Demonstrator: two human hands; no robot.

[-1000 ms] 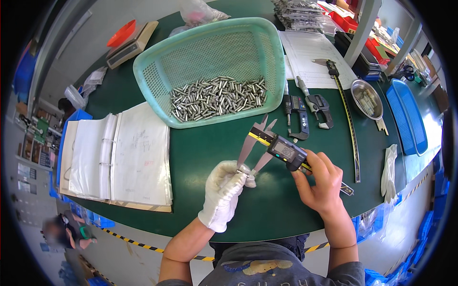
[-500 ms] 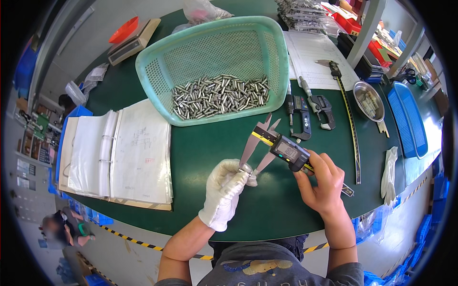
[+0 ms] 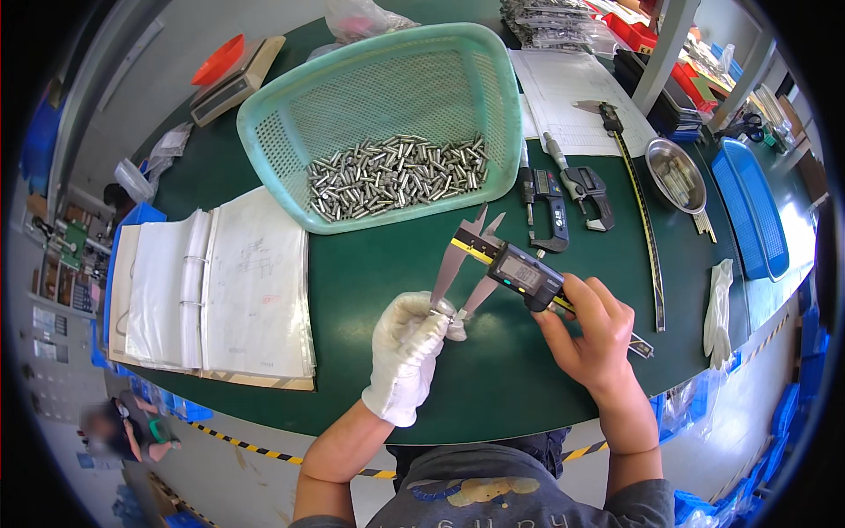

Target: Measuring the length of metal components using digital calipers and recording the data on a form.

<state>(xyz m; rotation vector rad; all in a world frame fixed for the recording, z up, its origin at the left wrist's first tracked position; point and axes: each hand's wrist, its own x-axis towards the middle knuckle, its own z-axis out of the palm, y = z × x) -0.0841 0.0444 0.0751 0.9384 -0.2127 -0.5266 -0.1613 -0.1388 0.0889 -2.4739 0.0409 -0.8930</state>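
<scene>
My left hand (image 3: 407, 361) wears a white glove, its fingers pinched around a small shiny metal pin (image 3: 445, 311) that is mostly hidden by them. The pin sits between the long jaws of a digital caliper (image 3: 526, 275). With thumb and fingers, my bare right hand (image 3: 591, 333) grips the caliper's body at its right end, the display facing up. Beyond the caliper, a light green plastic basket (image 3: 273, 180) holds a heap of similar metal pins (image 3: 400, 176).
Left on the green table (image 3: 370, 273) lies an open ring binder (image 3: 255, 290). To the right are two digital micrometers (image 3: 547, 207) (image 3: 583, 185), another caliper (image 3: 635, 189), a metal bowl (image 3: 656, 167), a blue basket (image 3: 748, 211) and a white glove (image 3: 717, 312). A scale (image 3: 238, 88) stands far left.
The whole view has shifted slightly, so things appear a little further left. Both hands keep their hold on the pin and the caliper, which have barely moved.
</scene>
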